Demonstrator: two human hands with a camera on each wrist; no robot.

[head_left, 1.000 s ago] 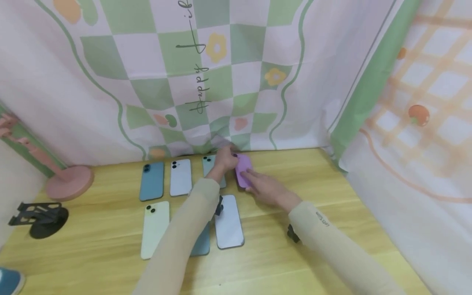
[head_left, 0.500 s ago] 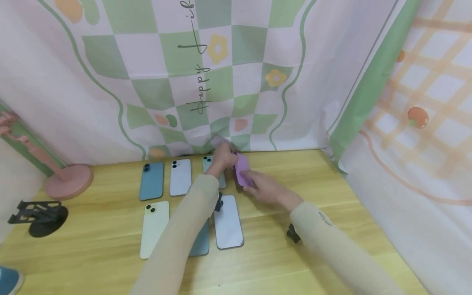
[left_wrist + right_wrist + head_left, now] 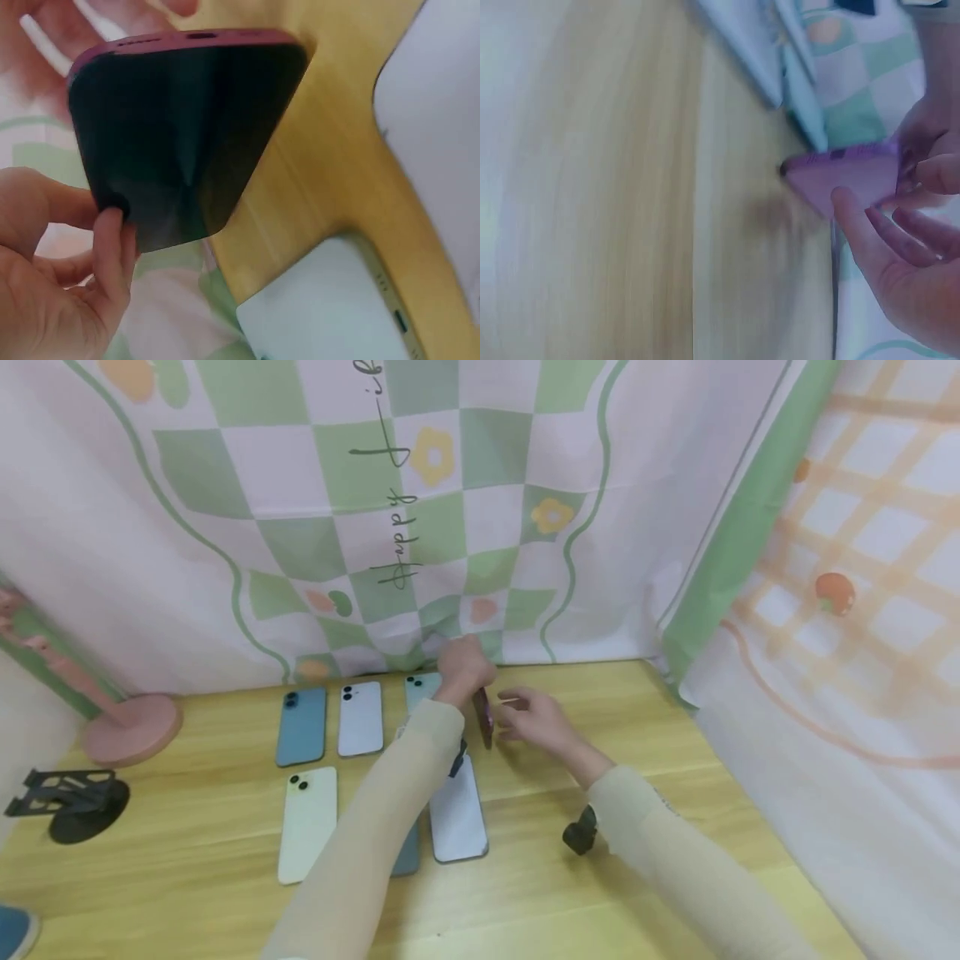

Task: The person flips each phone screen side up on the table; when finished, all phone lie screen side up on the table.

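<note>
At the back of the table my left hand (image 3: 465, 670) pinches one end of a purple phone (image 3: 483, 717). The phone stands tilted on its edge, its dark screen (image 3: 180, 135) facing the left wrist camera and its purple back (image 3: 862, 172) facing my right hand (image 3: 542, 724). That right hand is beside the phone, fingers loosely spread; in the right wrist view a fingertip overlaps the purple back, and contact cannot be told. A pale green phone (image 3: 422, 689) lies partly hidden behind my left hand. A white phone (image 3: 459, 818) lies nearer, partly under the left forearm.
To the left lie a blue phone (image 3: 302, 727), a white phone with two lenses (image 3: 361, 720) and a pale yellow phone (image 3: 309, 827). A teal phone (image 3: 407, 853) is mostly hidden by my forearm. A pink stand (image 3: 131, 731) and a black holder (image 3: 82, 806) stand at left.
The purple phone has turned from showing its back to standing on edge. My left hand still grips it, while the right hand has loosened its hold and drawn slightly away.
</note>
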